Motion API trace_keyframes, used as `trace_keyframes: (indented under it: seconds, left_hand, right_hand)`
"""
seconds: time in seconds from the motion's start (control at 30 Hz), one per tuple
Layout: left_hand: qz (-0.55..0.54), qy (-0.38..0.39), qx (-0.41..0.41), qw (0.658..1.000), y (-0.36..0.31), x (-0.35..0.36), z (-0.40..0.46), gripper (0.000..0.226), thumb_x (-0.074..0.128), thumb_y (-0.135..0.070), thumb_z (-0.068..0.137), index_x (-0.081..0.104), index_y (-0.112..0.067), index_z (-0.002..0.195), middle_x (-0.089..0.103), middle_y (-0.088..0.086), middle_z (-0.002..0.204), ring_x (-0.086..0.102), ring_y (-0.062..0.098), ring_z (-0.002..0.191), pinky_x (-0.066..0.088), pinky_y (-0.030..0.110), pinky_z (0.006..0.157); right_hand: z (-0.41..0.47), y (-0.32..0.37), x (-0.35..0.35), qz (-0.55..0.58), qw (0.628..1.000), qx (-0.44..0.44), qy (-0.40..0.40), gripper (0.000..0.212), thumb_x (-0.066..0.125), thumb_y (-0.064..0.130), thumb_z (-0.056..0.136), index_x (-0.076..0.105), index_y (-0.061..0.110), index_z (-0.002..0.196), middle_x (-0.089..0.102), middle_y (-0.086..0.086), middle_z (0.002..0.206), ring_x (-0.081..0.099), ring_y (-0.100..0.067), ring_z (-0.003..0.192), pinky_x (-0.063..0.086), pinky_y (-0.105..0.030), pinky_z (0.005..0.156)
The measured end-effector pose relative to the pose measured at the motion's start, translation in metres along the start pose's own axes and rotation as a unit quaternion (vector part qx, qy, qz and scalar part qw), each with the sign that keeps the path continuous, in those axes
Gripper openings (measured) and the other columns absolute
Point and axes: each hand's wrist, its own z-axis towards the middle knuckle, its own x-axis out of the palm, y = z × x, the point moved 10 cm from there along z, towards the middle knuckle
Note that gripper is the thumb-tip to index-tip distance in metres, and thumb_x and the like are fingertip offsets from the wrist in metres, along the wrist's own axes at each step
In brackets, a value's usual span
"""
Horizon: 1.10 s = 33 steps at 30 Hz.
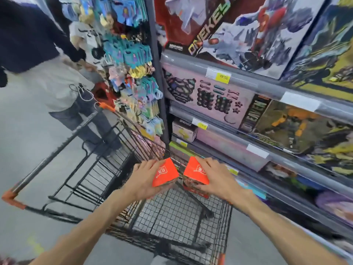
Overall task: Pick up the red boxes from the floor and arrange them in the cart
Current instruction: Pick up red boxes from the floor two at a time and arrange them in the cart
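I hold two red boxes side by side over the black wire cart (172,213). My left hand (142,180) grips the left red box (165,173) from its left side. My right hand (215,177) wraps around the right red box (195,172) from the right and above. The two boxes nearly touch at their inner edges, both tilted, with white print on their red faces. They hang just above the cart's mesh basket, whose floor shows bare beneath them.
Store shelves (248,119) full of large toy boxes run along the right, close to the cart. A rack of hanging packets (133,73) stands ahead. Another person (47,77) stands at the cart's far left by its orange-tipped handle (11,197). Grey floor lies to the left.
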Motion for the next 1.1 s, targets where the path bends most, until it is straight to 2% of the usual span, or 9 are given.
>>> trace_keyframes:
  seconds: [0.27, 0.5, 0.57, 0.63, 0.7, 0.77, 0.83, 0.93, 1.1]
  left_hand:
    - [0.018, 0.071, 0.077, 0.994, 0.076, 0.065, 0.063, 0.101, 0.034, -0.095, 0.074, 0.022, -0.033, 0.152, 0.045, -0.002, 0.141, 0.043, 0.022, 0.124, 0.037, 0.046, 0.100]
    - [0.021, 0.140, 0.095, 0.985, 0.129, 0.163, 0.111, 0.097, 0.039, -0.092, 0.074, 0.023, -0.033, 0.150, 0.043, -0.002, 0.138, 0.045, 0.024, 0.121, 0.043, 0.051, 0.099]
    - [0.019, 0.148, 0.106, 0.983, 0.143, 0.196, 0.123, 0.091, 0.056, -0.076, 0.079, 0.020, -0.035, 0.151, 0.041, -0.002, 0.138, 0.044, 0.025, 0.121, 0.043, 0.052, 0.099]
    - [0.017, 0.158, 0.121, 0.980, 0.158, 0.227, 0.133, 0.095, 0.071, -0.051, 0.077, 0.017, -0.034, 0.152, 0.039, -0.001, 0.138, 0.043, 0.026, 0.123, 0.044, 0.052, 0.098]
    - [0.015, 0.163, 0.133, 0.978, 0.171, 0.249, 0.144, 0.097, 0.077, -0.033, 0.075, 0.019, -0.032, 0.153, 0.039, 0.000, 0.144, 0.041, 0.025, 0.129, 0.039, 0.051, 0.108]
    - [0.000, 0.158, 0.137, 0.978, 0.181, 0.265, 0.155, 0.096, 0.078, -0.017, 0.076, 0.022, -0.029, 0.152, 0.037, 0.002, 0.150, 0.034, 0.025, 0.137, 0.027, 0.044, 0.119]
    - [-0.006, 0.145, 0.143, 0.979, 0.190, 0.277, 0.168, 0.096, 0.076, -0.009, 0.076, 0.022, -0.027, 0.153, 0.036, 0.004, 0.151, 0.030, 0.027, 0.140, 0.022, 0.042, 0.120]
    - [-0.021, 0.140, 0.155, 0.978, 0.201, 0.298, 0.186, 0.091, 0.072, -0.004, 0.077, 0.027, -0.023, 0.153, 0.035, 0.006, 0.151, 0.026, 0.028, 0.142, 0.017, 0.040, 0.121]
    - [-0.042, 0.147, 0.175, 0.973, 0.216, 0.325, 0.202, 0.096, 0.070, 0.000, 0.075, 0.021, -0.030, 0.151, 0.034, 0.004, 0.149, 0.021, 0.028, 0.144, 0.024, 0.052, 0.119]
  right_hand:
    - [0.035, -0.007, 0.085, 0.009, 0.996, 0.081, 0.045, 0.106, 0.066, 0.067, 0.081, 0.006, 0.028, 0.159, 0.036, -0.003, 0.148, 0.037, -0.027, 0.133, 0.031, -0.043, 0.110]
    - [0.072, -0.025, 0.181, 0.010, 0.991, 0.104, 0.080, 0.109, 0.068, 0.066, 0.080, 0.003, 0.027, 0.159, 0.033, -0.005, 0.151, 0.035, -0.027, 0.133, 0.032, -0.045, 0.111]
    - [0.084, -0.030, 0.209, 0.010, 0.992, 0.092, 0.080, 0.106, 0.062, 0.069, 0.082, 0.004, 0.024, 0.159, 0.034, -0.006, 0.151, 0.036, -0.028, 0.133, 0.033, -0.045, 0.109]
    - [0.097, -0.033, 0.238, 0.011, 0.994, 0.075, 0.078, 0.102, 0.055, 0.071, 0.083, 0.007, 0.024, 0.159, 0.033, -0.007, 0.151, 0.037, -0.029, 0.133, 0.034, -0.045, 0.109]
    - [0.111, -0.036, 0.265, 0.005, 0.996, 0.060, 0.066, 0.102, 0.061, 0.070, 0.083, 0.008, 0.024, 0.158, 0.037, -0.005, 0.148, 0.040, -0.028, 0.131, 0.035, -0.045, 0.109]
    - [0.126, -0.039, 0.287, 0.008, 0.997, 0.052, 0.062, 0.101, 0.062, 0.067, 0.083, 0.009, 0.025, 0.158, 0.038, -0.004, 0.147, 0.040, -0.026, 0.131, 0.033, -0.043, 0.110]
    - [0.140, -0.042, 0.305, 0.016, 0.996, 0.053, 0.066, 0.100, 0.061, 0.065, 0.082, 0.010, 0.025, 0.158, 0.037, -0.004, 0.148, 0.039, -0.025, 0.131, 0.032, -0.043, 0.110]
    - [0.159, -0.047, 0.331, 0.013, 0.997, 0.053, 0.062, 0.101, 0.070, 0.058, 0.080, 0.014, 0.024, 0.158, 0.040, -0.005, 0.146, 0.040, -0.026, 0.129, 0.032, -0.044, 0.108]
    - [0.176, -0.051, 0.370, 0.007, 0.997, 0.060, 0.050, 0.106, 0.076, 0.054, 0.076, 0.014, 0.025, 0.156, 0.041, -0.005, 0.143, 0.041, -0.027, 0.127, 0.031, -0.042, 0.107]
